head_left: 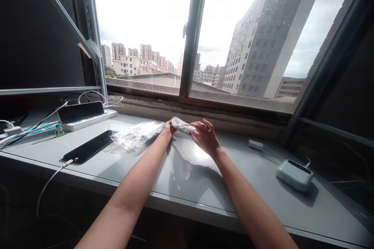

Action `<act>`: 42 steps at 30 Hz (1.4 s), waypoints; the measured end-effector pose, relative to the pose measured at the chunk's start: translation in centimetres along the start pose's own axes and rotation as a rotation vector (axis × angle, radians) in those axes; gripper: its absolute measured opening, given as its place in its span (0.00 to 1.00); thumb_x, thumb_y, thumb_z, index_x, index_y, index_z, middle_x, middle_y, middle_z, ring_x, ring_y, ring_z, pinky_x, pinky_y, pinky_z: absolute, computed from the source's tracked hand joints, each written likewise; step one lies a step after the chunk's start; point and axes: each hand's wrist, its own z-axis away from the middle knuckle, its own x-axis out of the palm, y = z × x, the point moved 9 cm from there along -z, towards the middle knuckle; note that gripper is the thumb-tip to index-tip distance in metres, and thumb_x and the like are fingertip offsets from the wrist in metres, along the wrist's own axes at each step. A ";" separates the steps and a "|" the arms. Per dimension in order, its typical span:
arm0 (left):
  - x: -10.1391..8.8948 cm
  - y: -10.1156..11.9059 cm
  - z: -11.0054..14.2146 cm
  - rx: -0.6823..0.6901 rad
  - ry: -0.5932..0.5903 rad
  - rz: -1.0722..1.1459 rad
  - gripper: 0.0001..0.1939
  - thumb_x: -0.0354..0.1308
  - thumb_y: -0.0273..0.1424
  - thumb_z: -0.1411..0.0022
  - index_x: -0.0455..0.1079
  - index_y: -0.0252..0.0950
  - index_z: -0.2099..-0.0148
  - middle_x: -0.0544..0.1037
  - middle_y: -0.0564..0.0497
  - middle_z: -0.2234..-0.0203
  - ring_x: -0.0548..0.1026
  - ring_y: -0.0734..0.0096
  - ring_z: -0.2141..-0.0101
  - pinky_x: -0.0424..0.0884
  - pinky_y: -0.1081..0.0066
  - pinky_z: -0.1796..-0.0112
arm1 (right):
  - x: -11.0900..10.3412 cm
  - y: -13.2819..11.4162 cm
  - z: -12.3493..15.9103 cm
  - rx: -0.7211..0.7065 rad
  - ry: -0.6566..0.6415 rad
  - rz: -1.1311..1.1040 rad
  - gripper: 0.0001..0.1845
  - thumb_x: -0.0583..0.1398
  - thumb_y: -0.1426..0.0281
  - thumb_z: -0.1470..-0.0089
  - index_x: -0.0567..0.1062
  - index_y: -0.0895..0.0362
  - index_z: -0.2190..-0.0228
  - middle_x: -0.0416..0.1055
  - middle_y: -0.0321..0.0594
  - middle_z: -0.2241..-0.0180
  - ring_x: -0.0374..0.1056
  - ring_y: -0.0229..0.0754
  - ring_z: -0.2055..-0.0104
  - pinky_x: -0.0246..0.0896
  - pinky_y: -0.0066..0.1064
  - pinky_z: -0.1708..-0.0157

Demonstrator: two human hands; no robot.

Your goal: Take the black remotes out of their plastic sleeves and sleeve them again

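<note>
Both my arms reach forward over a grey table (187, 179) under a window. Between my hands is a small clear plastic packet (182, 125) with something pale inside. My left hand (167, 129) pinches its left end. My right hand (205, 135) grips its right end, with some fingers raised. Just left of my left hand lies a loose pile of clear plastic bags (137, 135) flat on the table.
A black phone (90, 146) on a white cable lies at the left. Behind it a second dark phone (80, 111) rests on a white power strip (90, 120) among several cables. A small white box (294, 175) with cables sits at the right. The window frame (189, 39) stands behind.
</note>
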 end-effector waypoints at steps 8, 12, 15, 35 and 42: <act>-1.5 0.9 1.4 0.041 0.268 0.080 0.12 0.48 0.22 0.35 0.72 0.31 0.57 0.72 0.51 0.80 0.73 0.72 0.79 0.72 0.74 0.71 | -1.0 -1.2 0.0 -0.112 0.059 -0.019 0.16 0.56 0.80 0.41 0.74 0.52 0.55 0.74 0.37 0.50 0.64 0.41 0.46 0.41 0.37 0.39; -1.8 1.0 2.2 0.052 0.322 0.074 0.11 0.49 0.22 0.34 0.73 0.31 0.57 0.73 0.51 0.79 0.74 0.71 0.78 0.73 0.74 0.70 | -1.6 -0.5 0.1 -0.067 0.080 0.001 0.16 0.54 0.80 0.39 0.74 0.54 0.54 0.74 0.40 0.52 0.65 0.43 0.50 0.46 0.34 0.44; -1.7 1.0 2.5 0.050 0.332 0.062 0.12 0.48 0.22 0.32 0.73 0.32 0.56 0.73 0.52 0.79 0.73 0.73 0.80 0.71 0.76 0.74 | -1.7 -0.3 0.2 -0.072 0.082 0.020 0.15 0.54 0.79 0.38 0.74 0.54 0.55 0.74 0.41 0.52 0.65 0.44 0.49 0.47 0.34 0.46; 3.3 -0.5 3.4 -0.086 -0.060 0.029 0.37 0.33 0.51 0.29 0.67 0.23 0.44 0.78 0.35 0.68 0.79 0.62 0.69 0.75 0.71 0.71 | -2.5 3.3 0.4 0.295 0.110 0.167 0.11 0.52 0.70 0.32 0.74 0.51 0.54 0.72 0.42 0.51 0.63 0.46 0.47 0.48 0.36 0.52; 7.0 -2.0 5.6 -0.076 -0.248 -0.103 0.17 0.43 0.30 0.28 0.69 0.28 0.49 0.76 0.49 0.77 0.74 0.73 0.78 0.72 0.76 0.74 | -0.2 1.9 0.4 0.110 -0.029 0.093 0.11 0.53 0.73 0.33 0.71 0.51 0.53 0.72 0.40 0.49 0.64 0.44 0.47 0.47 0.35 0.52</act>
